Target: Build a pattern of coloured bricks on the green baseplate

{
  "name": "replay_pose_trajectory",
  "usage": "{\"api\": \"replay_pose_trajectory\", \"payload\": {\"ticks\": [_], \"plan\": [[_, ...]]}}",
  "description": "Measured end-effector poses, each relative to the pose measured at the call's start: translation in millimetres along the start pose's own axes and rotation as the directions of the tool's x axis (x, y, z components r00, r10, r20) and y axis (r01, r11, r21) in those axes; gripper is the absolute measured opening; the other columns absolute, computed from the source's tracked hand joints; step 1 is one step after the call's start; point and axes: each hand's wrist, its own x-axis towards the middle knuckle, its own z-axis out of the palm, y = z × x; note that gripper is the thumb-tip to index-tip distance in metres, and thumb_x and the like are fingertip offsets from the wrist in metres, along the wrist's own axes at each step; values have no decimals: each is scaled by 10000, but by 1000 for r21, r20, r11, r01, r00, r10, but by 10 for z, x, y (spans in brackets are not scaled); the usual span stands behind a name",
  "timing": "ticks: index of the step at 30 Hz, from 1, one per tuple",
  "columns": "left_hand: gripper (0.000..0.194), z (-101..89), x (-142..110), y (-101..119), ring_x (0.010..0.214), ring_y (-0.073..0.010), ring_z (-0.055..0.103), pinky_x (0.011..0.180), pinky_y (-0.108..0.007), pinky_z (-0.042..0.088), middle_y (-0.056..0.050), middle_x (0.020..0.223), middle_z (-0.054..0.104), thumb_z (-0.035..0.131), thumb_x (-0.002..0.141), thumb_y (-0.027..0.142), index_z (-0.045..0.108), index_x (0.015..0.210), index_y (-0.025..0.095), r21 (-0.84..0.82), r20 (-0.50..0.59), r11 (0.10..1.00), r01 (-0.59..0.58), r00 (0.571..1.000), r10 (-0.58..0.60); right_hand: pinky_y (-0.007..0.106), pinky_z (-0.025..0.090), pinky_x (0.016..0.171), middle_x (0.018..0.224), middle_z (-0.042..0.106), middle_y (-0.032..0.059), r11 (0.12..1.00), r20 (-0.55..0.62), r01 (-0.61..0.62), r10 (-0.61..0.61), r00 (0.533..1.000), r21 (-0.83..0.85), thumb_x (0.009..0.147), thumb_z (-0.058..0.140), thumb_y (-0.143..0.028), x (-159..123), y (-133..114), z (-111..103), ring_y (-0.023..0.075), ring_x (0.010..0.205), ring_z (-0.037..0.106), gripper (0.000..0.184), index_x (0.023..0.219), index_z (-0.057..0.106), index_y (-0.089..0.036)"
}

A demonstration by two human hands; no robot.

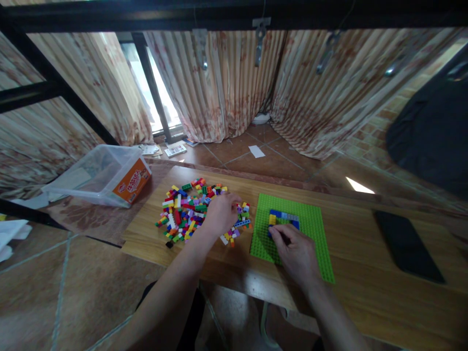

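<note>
A heap of small colourful toy bricks [178, 217] lies on the wooden table. Over its right part is my left hand [222, 213], palm down, fingers loosely bent and a little apart; no brick shows in them, though their undersides are hidden. To the right lies a green studded baseplate [316, 234]. On it, blue, grey and yellow bricks [272, 219] form an angular outline. My right hand [298, 251] is closed at the outline's near left corner, thumb and forefinger pinching a dark blue brick [269, 232]. That hand covers part of the outline.
A black phone-like slab [407, 246] lies on the table's right side. Left of the table stands a clear plastic bin [97, 175] with an orange label. A dark metal bar [234, 17] crosses overhead, with curtains [219, 87] behind. Papers [256, 151] lie on the tiled floor.
</note>
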Motion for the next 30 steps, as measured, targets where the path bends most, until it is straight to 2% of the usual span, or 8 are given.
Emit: {"api": "replay_pose_trajectory", "payload": {"ticks": [7,12,16,19,23,25,27,30], "plan": [[273,49,-24,43,1029,-225,605,1021,-407,424,-82,1070,682,518,812,93,713,976,193,109,87,964,-244,968,236,290,480,696,806,720,43,1000,-6,0,0,1000,-10,934,499,-383,2,14,-11,173,718,662,286,817,689,-203],[142,120,-34,103,1043,-257,581,1001,-417,426,-111,1070,669,598,802,197,705,889,165,174,116,958,-229,971,211,287,481,691,793,717,41,1000,-21,-9,9,1000,-4,929,501,-383,6,3,-22,170,701,655,286,808,691,-206],[115,149,-30,122,1005,-259,590,963,-409,441,-119,1013,676,584,774,140,689,820,150,201,139,951,-235,968,210,284,471,680,789,713,42,1000,-23,-12,12,1000,-11,920,515,-388,17,27,-85,168,693,651,286,809,695,-196],[113,136,-22,133,992,-253,596,955,-406,442,-111,997,679,571,764,112,673,786,156,174,88,955,-240,970,227,282,462,645,749,699,36,996,-93,-85,85,992,2,896,543,-419,37,111,-215,168,664,631,296,778,697,-196],[112,81,-10,160,906,-213,622,908,-375,468,-64,898,685,566,800,145,666,841,176,-18,-56,985,-170,984,169,275,445,571,666,665,25,948,-288,-288,316,904,134,848,588,-443,74,259,-416,161,595,589,296,779,702,-179],[115,82,-9,184,787,-178,628,795,-326,498,-37,823,683,561,824,175,668,864,180,-228,-41,967,-115,993,108,270,434,550,637,643,15,917,-317,-328,388,865,227,824,610,-431,91,302,-465,146,562,557,278,778,697,-171],[115,127,-16,228,725,-150,623,711,-282,500,-24,797,686,564,833,201,669,871,175,-480,21,875,-60,997,80,270,447,565,663,648,15,894,-281,-310,403,871,322,800,639,-413,98,307,-463,144,586,561,248,795,696,-172],[122,263,-46,345,719,-132,622,676,-252,502,-21,796,687,615,799,230,665,883,157,-765,118,641,63,992,44,283,483,625,807,683,31,881,-142,-243,323,936,406,790,665,-388,86,253,-401,159,700,608,234,909,710,-192]]}}
